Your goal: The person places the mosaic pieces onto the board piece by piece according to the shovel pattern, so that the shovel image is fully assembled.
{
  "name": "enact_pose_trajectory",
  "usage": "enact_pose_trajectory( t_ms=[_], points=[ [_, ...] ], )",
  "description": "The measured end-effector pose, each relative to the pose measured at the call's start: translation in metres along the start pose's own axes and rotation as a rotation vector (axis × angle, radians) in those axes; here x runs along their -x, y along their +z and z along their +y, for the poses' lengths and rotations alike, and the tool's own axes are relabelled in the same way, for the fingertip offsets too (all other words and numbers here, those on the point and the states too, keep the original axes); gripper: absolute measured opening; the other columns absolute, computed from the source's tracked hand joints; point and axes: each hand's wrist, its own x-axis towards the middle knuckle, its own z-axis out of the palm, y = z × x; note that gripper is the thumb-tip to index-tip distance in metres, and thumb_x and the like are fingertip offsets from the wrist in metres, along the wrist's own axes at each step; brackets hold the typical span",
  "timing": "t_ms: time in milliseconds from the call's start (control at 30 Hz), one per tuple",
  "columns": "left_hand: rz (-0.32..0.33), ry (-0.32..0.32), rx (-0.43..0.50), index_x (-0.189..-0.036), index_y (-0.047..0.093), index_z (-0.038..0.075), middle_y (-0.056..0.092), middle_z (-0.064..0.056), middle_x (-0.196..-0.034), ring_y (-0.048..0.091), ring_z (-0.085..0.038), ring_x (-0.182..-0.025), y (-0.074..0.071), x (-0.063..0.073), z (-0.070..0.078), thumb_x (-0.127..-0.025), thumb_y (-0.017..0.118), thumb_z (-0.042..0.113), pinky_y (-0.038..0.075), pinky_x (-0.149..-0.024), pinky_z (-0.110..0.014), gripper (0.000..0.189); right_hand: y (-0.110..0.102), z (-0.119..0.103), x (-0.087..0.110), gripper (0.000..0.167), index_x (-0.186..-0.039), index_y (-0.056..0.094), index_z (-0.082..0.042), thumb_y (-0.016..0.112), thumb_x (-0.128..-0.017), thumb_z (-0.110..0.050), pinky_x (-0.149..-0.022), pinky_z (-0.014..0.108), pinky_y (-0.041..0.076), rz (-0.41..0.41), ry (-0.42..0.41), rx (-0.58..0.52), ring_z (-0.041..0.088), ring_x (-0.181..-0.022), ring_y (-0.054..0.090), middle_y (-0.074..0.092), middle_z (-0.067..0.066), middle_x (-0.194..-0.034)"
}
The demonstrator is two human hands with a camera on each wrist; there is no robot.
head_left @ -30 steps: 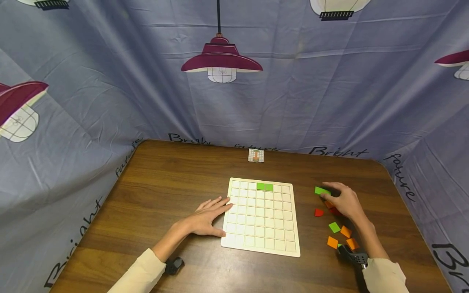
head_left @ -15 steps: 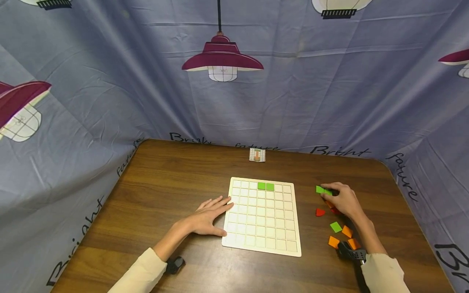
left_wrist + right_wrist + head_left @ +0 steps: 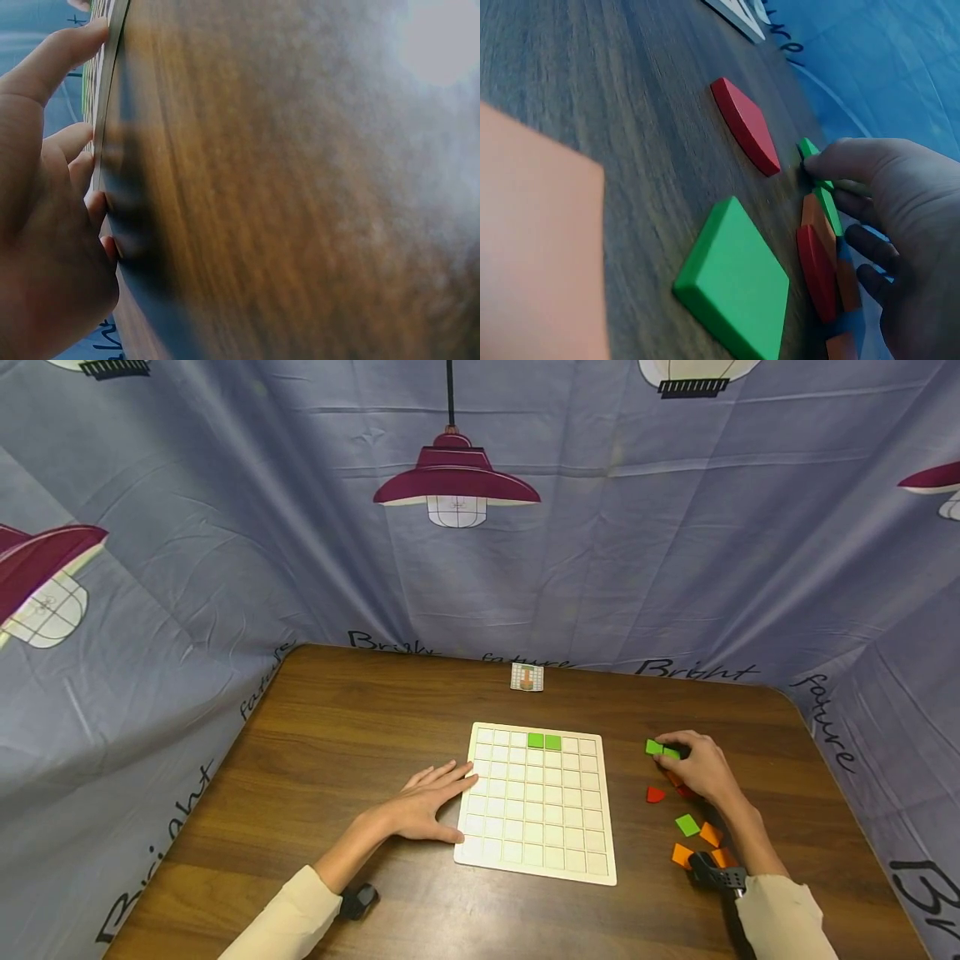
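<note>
Left hand (image 3: 423,810), outstretched, grasping nothing, touches board (image 3: 533,793) at lower centre, apparently steadying it; right hand (image 3: 703,770), at centre right, pinches green tile (image 3: 671,753).

Wood-grain desk (image 3: 352,710), smooth, with a glossy glare. The pale grid board (image 3: 552,818) looks like matt wood; the green tiles (image 3: 736,279) and red piece (image 3: 748,126) look smooth and matt. Creased blue cloth (image 3: 315,568) with a faint sheen hangs behind; cream sleeves (image 3: 288,912) are matt fabric.

Beyond the left hand (image 3: 427,806) hangs a blue-grey curtain (image 3: 300,485) printed with maroon lamps (image 3: 457,485); beneath the hand, a wooden table (image 3: 360,718).
</note>
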Motion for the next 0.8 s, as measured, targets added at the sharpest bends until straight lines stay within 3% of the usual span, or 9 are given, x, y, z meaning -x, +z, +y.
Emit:
enact_pose_trajectory(
  t_ms=[233,367,533,800],
  points=[
    [0.003,0.006,0.006,-0.160,0.027,0.019,0.013,0.000,-0.166,0.004,-0.025,-0.152,-0.001,0.001,0.000,-0.087,0.071,0.050,0.006,-0.118,-0.052,0.091,0.000,-0.015,-0.005,0.037,-0.122,0.067,0.000,0.071,-0.092,-0.022,-0.089,0.067,0.039,0.003,0.032,-0.003,0.051,-0.115,0.050,0.062,0.030,-0.121],
    [0.004,0.007,0.010,-0.160,0.027,0.019,0.013,0.000,-0.166,0.005,-0.025,-0.152,0.000,0.001,0.000,-0.087,0.071,0.051,0.006,-0.118,-0.053,0.091,0.001,-0.030,-0.010,0.038,-0.123,0.067,0.000,0.071,-0.092,-0.021,-0.094,0.070,0.033,0.029,-0.003,-0.032,0.051,-0.120,0.046,0.063,0.028,-0.122],
    [0.003,0.003,0.010,-0.160,0.027,0.019,0.013,0.000,-0.167,0.005,-0.025,-0.152,0.000,0.001,0.000,-0.086,0.071,0.051,0.006,-0.118,-0.053,0.091,0.008,-0.052,-0.017,0.037,-0.124,0.069,-0.002,0.072,-0.092,-0.020,-0.094,0.068,0.035,0.042,-0.051,-0.075,0.049,-0.121,0.045,0.062,0.026,-0.125],
    [0.003,0.006,0.008,-0.160,0.027,0.019,0.013,0.001,-0.167,0.004,-0.025,-0.152,0.000,0.000,0.000,-0.087,0.071,0.050,0.006,-0.118,-0.054,0.091,0.029,-0.086,-0.029,0.035,-0.124,0.069,-0.003,0.072,-0.092,-0.016,-0.098,0.068,0.034,-0.013,-0.074,-0.133,0.046,-0.128,0.040,0.057,0.025,-0.134]
  ],
)
